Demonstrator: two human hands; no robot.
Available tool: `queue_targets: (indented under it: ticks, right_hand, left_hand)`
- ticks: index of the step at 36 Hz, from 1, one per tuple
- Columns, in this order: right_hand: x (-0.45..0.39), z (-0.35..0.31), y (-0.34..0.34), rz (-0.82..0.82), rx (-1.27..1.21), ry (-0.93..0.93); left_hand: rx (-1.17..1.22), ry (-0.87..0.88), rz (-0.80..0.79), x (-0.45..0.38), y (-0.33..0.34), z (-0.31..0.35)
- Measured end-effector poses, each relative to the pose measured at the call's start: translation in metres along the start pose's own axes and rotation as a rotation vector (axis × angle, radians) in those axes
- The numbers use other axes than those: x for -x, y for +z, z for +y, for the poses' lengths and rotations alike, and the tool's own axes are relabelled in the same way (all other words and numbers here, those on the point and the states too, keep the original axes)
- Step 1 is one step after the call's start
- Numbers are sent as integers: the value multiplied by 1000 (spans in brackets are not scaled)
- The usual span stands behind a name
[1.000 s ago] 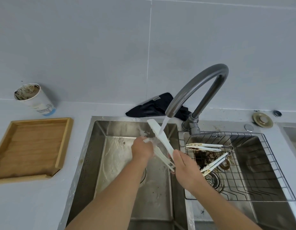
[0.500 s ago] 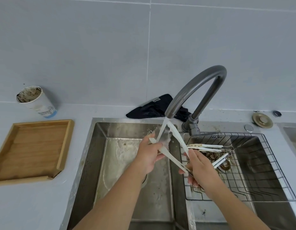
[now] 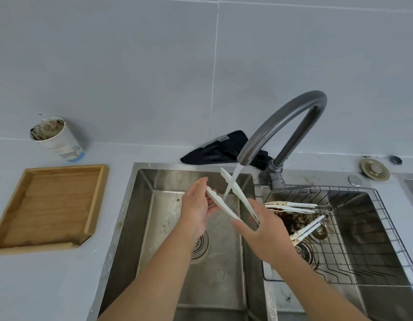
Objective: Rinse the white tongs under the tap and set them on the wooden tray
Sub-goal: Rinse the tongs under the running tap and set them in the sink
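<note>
Fingers of the left hand (image 3: 196, 208) pinch the tip of one arm of the white plastic tongs (image 3: 233, 200), while the right hand (image 3: 267, 228) curls round their hinged end low and near the body, holding them over the left basin of the stainless steel sink (image 3: 140, 205). Compared with half a second ago, the tongs have swung so that the stream from the grey curved tap (image 3: 282, 121) now runs down between the two spread arms instead of striking the far arm near its tip, and the left hand has slid up toward the tip of the near arm. That suggests the rinse is being worked along the inner faces, with the washing step not yet finished. The long axis of the tongs runs from the hinge in the right hand up and away toward the back wall, the open end pointing at the spout, the arms splayed in a narrow V. The square wooden tray (image 3: 96, 200) sits bare on the pale worktop (image 3: 50, 286) well to the left of the basin, awaiting them.
</note>
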State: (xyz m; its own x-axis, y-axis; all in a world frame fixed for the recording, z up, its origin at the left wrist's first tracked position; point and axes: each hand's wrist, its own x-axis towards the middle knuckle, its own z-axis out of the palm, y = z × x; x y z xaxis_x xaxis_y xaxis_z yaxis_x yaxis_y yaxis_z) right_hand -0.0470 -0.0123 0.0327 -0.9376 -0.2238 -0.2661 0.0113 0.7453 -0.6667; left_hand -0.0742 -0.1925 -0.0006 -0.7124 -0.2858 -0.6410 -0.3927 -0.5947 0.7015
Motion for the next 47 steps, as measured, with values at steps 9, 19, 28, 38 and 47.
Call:
queue_targets:
  ticks: [9, 19, 28, 38, 47]
  right_hand:
    - [-10, -7, 10, -111, -16, 21]
    - [-31, -24, 4, -292, -337, 268]
    - [-70, -37, -5, -448, -430, 401]
    - [-99, -39, -1, -533, -345, 423]
    - [-106, -46, -1, -586, -249, 341]
  left_hand:
    - [36, 29, -29, 14, -8, -1]
    - [119, -61, -62, 14, -7, -3]
    - [91, -97, -22, 7, -9, 1]
    - [68, -158, 37, 1, -8, -17]
    - [218, -165, 115, -5, -9, -23]
